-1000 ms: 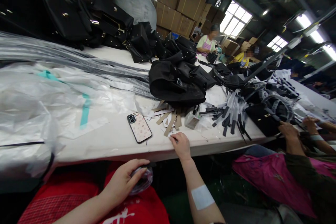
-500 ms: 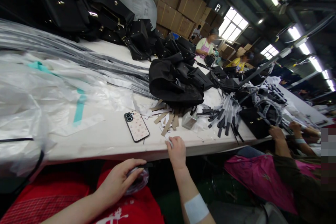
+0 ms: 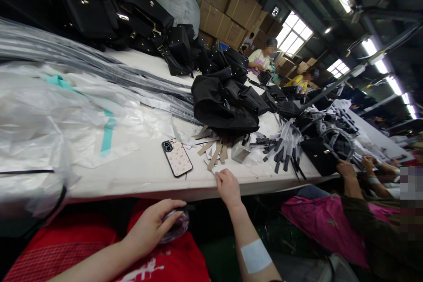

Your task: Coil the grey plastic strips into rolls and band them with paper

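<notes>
My left hand (image 3: 150,228) rests in my lap below the table edge, its fingers wrapped round a dark strap bundled in clear plastic (image 3: 177,225). My right hand (image 3: 228,187) reaches up to the front edge of the white table (image 3: 142,176), fingers curled with the fingertips on a small white paper piece (image 3: 216,170). Just beyond it lie several tan and white strips (image 3: 213,150). A phone in a patterned case (image 3: 177,157) lies face down to the left of that hand.
A heap of black bags (image 3: 224,101) sits behind the strips, with wrapped black straps (image 3: 280,145) to the right. Crumpled clear plastic (image 3: 42,114) covers the table's left. A co-worker's hands (image 3: 346,169) work at the right; other people sit farther back near stacked cardboard boxes (image 3: 228,9).
My right hand has stayed at the table edge on the paper piece, shifting only slightly. The left hand keeps its hold in my lap. The view has swung a little.
</notes>
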{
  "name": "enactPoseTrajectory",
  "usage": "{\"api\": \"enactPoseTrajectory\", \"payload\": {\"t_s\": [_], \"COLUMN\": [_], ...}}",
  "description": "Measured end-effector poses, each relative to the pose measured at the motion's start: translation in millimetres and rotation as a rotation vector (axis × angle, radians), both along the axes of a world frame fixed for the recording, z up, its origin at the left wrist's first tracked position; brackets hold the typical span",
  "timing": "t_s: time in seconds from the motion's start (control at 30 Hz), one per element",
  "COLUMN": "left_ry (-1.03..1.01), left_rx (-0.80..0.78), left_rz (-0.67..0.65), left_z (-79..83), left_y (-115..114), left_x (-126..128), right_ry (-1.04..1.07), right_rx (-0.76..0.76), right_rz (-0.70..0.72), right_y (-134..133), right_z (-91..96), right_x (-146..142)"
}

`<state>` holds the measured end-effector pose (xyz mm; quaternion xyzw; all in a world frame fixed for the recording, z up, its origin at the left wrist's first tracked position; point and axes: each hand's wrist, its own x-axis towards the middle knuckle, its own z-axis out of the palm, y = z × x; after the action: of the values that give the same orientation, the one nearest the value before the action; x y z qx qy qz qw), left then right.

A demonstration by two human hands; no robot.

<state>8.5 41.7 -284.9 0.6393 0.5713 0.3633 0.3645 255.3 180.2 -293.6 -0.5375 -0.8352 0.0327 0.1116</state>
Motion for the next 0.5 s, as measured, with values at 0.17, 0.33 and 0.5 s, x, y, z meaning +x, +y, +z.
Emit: {"api": "enactPoseTrajectory", "payload": {"t_s": [0.17, 0.33, 0.5], "left_ry": [0.013, 0.015, 0.012], "left_rx": [0.003, 0.002, 0.001], "left_rz": [-0.011, -0.015, -0.023], "left_z": [-1.2, -4.6, -3.1], "left_y": [-3.1, -6.7, -10.7], "left_x": [-2.8, -6.2, -7.8], "right_ry": [-0.12, -0.164, -0.066], "right_rx": [0.044, 0.037, 0.082], "right_rz": [-0.058, -0.099, -0.15], "right_y": [2.1, 7.8, 7.5], "right_z": [-0.7, -3.8, -2.5], "right_x": [-7.9, -8.1, -5.5]}}
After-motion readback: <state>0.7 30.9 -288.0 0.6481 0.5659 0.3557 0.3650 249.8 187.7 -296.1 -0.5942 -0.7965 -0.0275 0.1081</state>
